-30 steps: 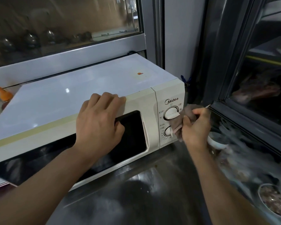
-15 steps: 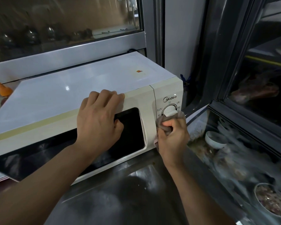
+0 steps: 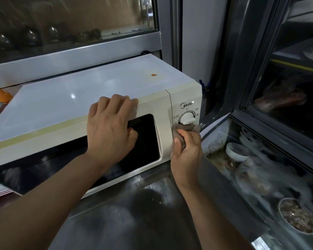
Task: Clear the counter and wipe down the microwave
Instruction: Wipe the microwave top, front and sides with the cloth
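Microwave: a white microwave [image 3: 90, 98] stands on a steel counter [image 3: 134, 219], set at an angle so that its control panel points toward the right. Its door is closed, and the dark door window sits under the person's left hand.
Control panel: the brand mark "Midea" is printed at the top. Below it sits a white upper dial [image 3: 187, 117] with a tab at its lower edge. The lower part of the panel is hidden behind the cloth and the right hand.
Left hand: the left hand [image 3: 110, 130] lies over the top front edge of the microwave. Its fingers bend over the edge onto the top panel and its thumb rests against the door window. The fingers lie close together and grasp nothing loose.
Right hand: the right hand [image 3: 187, 150] is bunched round a grey-brown cloth [image 3: 183, 129], fingers and thumb curled tight on it. It holds the cloth against the control panel just under the upper dial.
Cloth: crumpled, touching the panel face, its top edge just below the dial's tab.
Right of the counter: a glass-topped display case [image 3: 271, 134] adjoins the counter. Under the glass sit a small white bowl [image 3: 236, 151] and, nearer the camera, a round metal bowl [image 3: 298, 215] of brownish food. The rest there is blurred.
Behind the microwave: an orange object [image 3: 2, 93] shows at the far left, too cut off to identify.
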Demonstrator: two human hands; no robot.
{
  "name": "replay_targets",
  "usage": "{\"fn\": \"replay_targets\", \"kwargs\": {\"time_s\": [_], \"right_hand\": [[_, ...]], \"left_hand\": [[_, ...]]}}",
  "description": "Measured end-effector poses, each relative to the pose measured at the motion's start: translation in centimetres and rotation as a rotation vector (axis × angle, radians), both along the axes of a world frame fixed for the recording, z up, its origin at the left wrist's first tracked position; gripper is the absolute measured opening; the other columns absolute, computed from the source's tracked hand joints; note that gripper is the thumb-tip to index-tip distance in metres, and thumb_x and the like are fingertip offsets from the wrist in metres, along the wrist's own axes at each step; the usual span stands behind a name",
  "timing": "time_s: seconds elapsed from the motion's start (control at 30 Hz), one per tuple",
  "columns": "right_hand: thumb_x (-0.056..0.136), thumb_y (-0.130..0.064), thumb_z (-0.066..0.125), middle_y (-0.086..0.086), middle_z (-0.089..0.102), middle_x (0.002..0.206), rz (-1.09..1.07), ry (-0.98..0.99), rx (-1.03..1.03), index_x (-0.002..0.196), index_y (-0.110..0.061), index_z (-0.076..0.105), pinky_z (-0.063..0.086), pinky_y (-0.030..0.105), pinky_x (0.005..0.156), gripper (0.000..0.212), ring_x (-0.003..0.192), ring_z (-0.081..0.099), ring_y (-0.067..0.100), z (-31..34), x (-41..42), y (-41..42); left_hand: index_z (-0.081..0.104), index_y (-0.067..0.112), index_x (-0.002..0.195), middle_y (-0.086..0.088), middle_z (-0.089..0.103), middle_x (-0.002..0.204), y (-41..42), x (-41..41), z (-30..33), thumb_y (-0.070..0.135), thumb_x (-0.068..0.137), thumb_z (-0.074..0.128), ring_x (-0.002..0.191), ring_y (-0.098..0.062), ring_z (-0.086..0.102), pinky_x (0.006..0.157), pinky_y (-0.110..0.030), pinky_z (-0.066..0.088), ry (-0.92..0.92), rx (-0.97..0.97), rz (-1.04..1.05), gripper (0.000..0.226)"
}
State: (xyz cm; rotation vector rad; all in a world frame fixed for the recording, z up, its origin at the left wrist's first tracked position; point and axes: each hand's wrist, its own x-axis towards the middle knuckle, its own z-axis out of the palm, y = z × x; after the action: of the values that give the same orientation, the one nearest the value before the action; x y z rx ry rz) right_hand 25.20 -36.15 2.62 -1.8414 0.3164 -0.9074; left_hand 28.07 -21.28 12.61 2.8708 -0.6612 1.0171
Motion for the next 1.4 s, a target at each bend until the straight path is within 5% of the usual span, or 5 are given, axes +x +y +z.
{"fn": "replay_targets", "kwargs": {"time_s": [0.1,0.4,0.8,1.17,1.4], "right_hand": [[0.087,0.004,0.056,0.013,0.055,0.111,-0.025,0.037,-0.029,0.111,0.0,0.065,0.047,0.034,0.096,0.026,0.106,0.056,0.026,-1.5,-0.3,0.5],[0.079,0.008,0.064,0.008,0.052,0.109,0.012,0.096,0.043,0.102,-0.002,0.066,0.041,0.012,0.088,0.026,0.101,0.056,0.02,-4.9,-0.2,-0.1],[0.079,0.001,0.063,0.011,0.064,0.108,-0.047,0.258,0.239,0.093,-0.014,0.065,0.053,0.042,0.088,0.021,0.101,0.061,0.024,-8.1,2.1,-4.0],[0.07,0.001,0.072,0.008,0.062,0.095,-0.004,-0.124,0.043,0.082,-0.022,0.06,0.041,0.002,0.069,0.028,0.075,0.058,-0.009,-1.0,3.8,-7.9],[0.079,0.004,0.066,0.017,0.059,0.103,0.059,0.159,0.18,0.086,-0.012,0.053,0.045,0.003,0.069,0.022,0.093,0.061,0.022,-8.8,3.5,-7.6]], "left_hand": [[0.055,0.012,0.12,-0.009,0.057,0.114,0.1,0.0,-0.2,0.02,0.063,0.057,0.096,-0.034,0.048,0.084,-0.042,0.038,-0.015,0.0,0.005,0.058],[0.051,0.014,0.127,-0.008,0.054,0.124,-0.2,-0.2,-1.3,0.019,0.062,0.062,0.106,-0.035,0.046,0.095,-0.045,0.031,-0.041,-0.032,0.04,0.065],[0.05,0.014,0.128,-0.007,0.052,0.125,-0.3,0.1,-1.8,0.016,0.059,0.062,0.107,-0.034,0.045,0.091,-0.038,0.027,-0.082,-0.05,0.053,0.07],[0.049,0.016,0.127,-0.007,0.052,0.125,-0.4,0.4,-2.1,0.017,0.06,0.064,0.106,-0.03,0.039,0.088,-0.037,0.024,-0.094,-0.068,0.065,0.069],[0.051,0.015,0.125,-0.007,0.053,0.122,-0.4,0.7,-2.5,0.018,0.06,0.063,0.103,-0.028,0.038,0.086,-0.037,0.024,-0.145,-0.076,0.064,0.066]]}}
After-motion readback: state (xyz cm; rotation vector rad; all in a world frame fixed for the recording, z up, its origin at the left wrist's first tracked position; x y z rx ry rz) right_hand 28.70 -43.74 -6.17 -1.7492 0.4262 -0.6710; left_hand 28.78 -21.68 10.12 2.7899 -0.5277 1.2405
